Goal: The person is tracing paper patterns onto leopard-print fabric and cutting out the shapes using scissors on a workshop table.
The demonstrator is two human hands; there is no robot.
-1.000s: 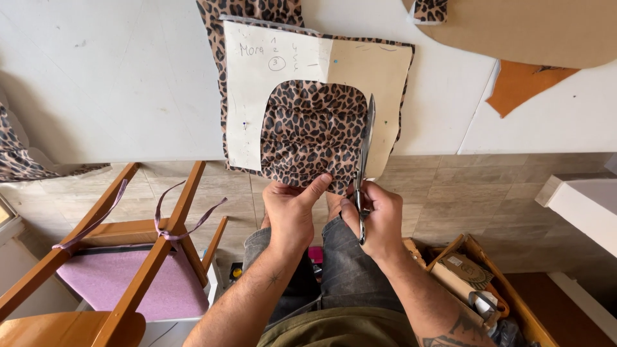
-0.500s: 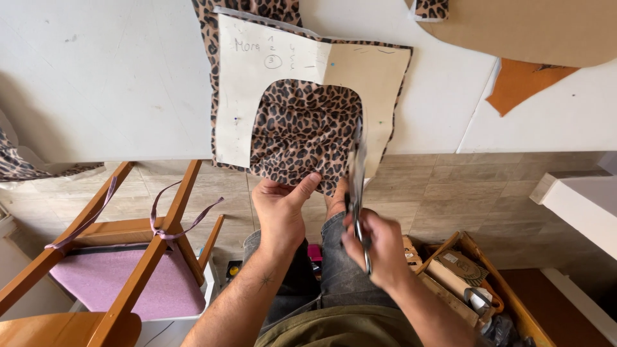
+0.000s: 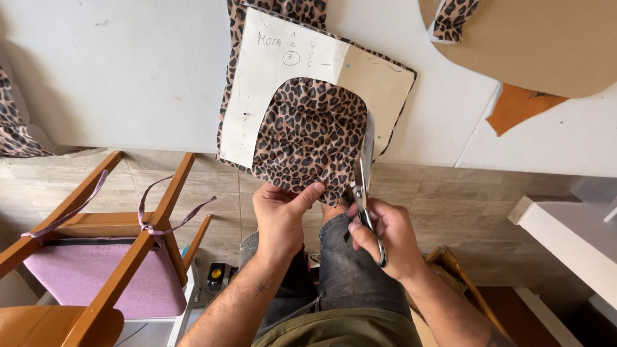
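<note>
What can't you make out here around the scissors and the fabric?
- Scissors handles: head view, wrapped inside the right hand.
- Fabric under the paper pattern: covered by it.
- Fabric's near edge: behind the left hand thumb.
- Chair: cut off by the frame edge.

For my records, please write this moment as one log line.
left hand: pinches leopard-print fabric piece | right hand: grips steel scissors along white paper pattern

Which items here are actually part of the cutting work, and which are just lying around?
In use: scissors in the right hand; leopard-print fabric pinched by the left hand; paper pattern over it.

Lying about: wooden chair, orange scrap, brown card sheet.
</note>
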